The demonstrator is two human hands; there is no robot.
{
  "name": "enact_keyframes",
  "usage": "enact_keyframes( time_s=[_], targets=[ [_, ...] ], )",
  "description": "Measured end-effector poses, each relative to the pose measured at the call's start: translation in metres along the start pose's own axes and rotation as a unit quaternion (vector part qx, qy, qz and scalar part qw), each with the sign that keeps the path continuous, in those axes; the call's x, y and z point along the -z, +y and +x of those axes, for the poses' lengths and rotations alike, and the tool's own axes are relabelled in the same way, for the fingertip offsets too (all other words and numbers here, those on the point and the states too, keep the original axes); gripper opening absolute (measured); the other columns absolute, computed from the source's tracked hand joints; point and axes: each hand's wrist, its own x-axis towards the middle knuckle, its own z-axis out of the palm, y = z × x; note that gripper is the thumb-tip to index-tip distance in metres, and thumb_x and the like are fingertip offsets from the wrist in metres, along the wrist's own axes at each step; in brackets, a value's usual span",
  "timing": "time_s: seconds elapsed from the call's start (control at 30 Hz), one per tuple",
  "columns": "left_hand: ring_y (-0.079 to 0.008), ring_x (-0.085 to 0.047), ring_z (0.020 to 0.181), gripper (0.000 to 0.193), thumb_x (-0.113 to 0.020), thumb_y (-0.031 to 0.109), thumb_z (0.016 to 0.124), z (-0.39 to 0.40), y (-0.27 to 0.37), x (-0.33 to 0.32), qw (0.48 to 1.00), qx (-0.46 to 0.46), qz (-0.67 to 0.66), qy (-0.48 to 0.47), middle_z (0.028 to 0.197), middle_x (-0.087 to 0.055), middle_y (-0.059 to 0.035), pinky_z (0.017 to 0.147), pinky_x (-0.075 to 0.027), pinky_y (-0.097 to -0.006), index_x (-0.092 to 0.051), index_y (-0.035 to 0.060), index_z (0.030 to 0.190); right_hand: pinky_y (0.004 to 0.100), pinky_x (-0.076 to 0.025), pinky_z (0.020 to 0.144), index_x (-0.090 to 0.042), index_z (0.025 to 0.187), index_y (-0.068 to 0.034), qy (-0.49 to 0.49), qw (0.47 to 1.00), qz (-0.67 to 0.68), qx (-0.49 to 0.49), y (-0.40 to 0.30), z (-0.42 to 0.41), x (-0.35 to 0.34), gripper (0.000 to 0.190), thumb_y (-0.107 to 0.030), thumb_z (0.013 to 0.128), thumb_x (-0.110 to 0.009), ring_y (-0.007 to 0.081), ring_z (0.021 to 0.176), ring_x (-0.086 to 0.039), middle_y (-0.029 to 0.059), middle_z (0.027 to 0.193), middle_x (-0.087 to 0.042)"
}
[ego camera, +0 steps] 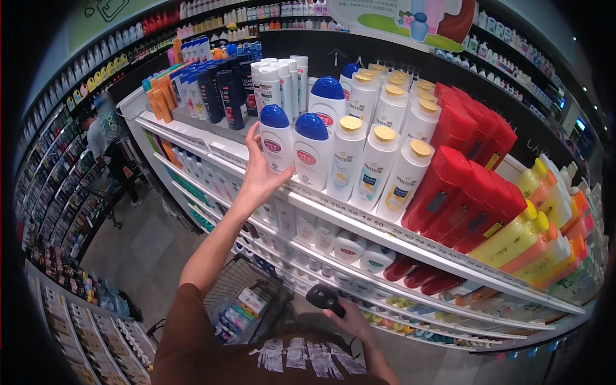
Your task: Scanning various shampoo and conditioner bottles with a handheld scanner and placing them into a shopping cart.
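Note:
My left hand (262, 175) reaches up to the top shelf, its fingers and thumb around the lower part of a white bottle with a blue cap (275, 139), which stands at the shelf's front. A like blue-capped bottle (311, 156) stands just right of it. Further right are white Pantene bottles with yellow caps (345, 161), then red bottles (433, 192). Low in front of my body, my right hand (350, 317) holds a black handheld barcode scanner (325, 297) by its handle.
Dark Clear bottles (228, 101) and white Clear bottles (269, 89) stand left on the shelf. A wire shopping cart (236, 274) with packaged goods is below my left arm. Lower shelves hold more bottles. A person (103, 139) stands in the aisle at far left.

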Motion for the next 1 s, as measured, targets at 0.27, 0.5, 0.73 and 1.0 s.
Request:
enact_keyframes(
  time_s=[0.27, 0.5, 0.73, 1.0],
  targets=[
    [-0.0396, -0.051, 0.138, 0.119, -0.087, 0.006, 0.072, 0.010, -0.012, -0.006, 1.000, 0.014, 0.026, 0.004, 0.147, -0.042, -0.0314, 0.115, -0.044, -0.0448, -0.005, 0.0035, 0.157, 0.0424, -0.051, 0.066, -0.068, 0.109, 0.002, 0.013, 0.997, -0.032, -0.072, -0.002, -0.025, 0.013, 0.054, -0.050, 0.095, -0.072, 0.0348, 0.071, -0.072, 0.0216, 0.075, -0.069],
    [-0.0378, -0.050, 0.137, 0.121, -0.084, 0.003, 0.067, 0.019, -0.028, 0.010, 0.999, -0.014, 0.013, 0.039, 0.146, -0.042, -0.0285, 0.117, -0.041, -0.0446, -0.004, 0.0043, 0.158, 0.0399, -0.052, 0.076, -0.070, 0.115, 0.001, -0.035, 0.995, -0.047, -0.082, 0.000, -0.028, 0.002, 0.057, -0.053, 0.094, -0.074, 0.0282, 0.080, -0.069, 0.0197, 0.088, -0.072],
    [-0.0256, -0.053, 0.119, 0.106, -0.071, 0.007, 0.077, 0.016, -0.011, 0.063, 0.954, 0.084, -0.251, 0.138, 0.139, -0.042, -0.0182, 0.102, -0.049, -0.0412, -0.007, 0.0107, 0.161, 0.0404, -0.053, 0.076, -0.069, 0.113, 0.000, -0.044, 0.996, -0.052, -0.062, -0.015, -0.028, -0.001, 0.058, -0.054, 0.094, -0.073, 0.0302, 0.080, -0.070, 0.0202, 0.088, -0.072],
    [-0.0170, -0.051, 0.082, 0.063, -0.063, 0.028, 0.088, -0.167, -0.011, 0.037, 0.689, 0.284, -0.666, -0.031, 0.103, -0.051, -0.0080, 0.072, -0.049, -0.0326, -0.042, 0.0085, 0.144, 0.0413, -0.052, 0.069, -0.068, 0.103, -0.001, -0.023, 0.992, 0.050, -0.113, -0.008, -0.024, 0.021, 0.047, -0.047, 0.094, -0.074, 0.0375, 0.074, -0.069, 0.0187, 0.078, -0.069]
  ],
)
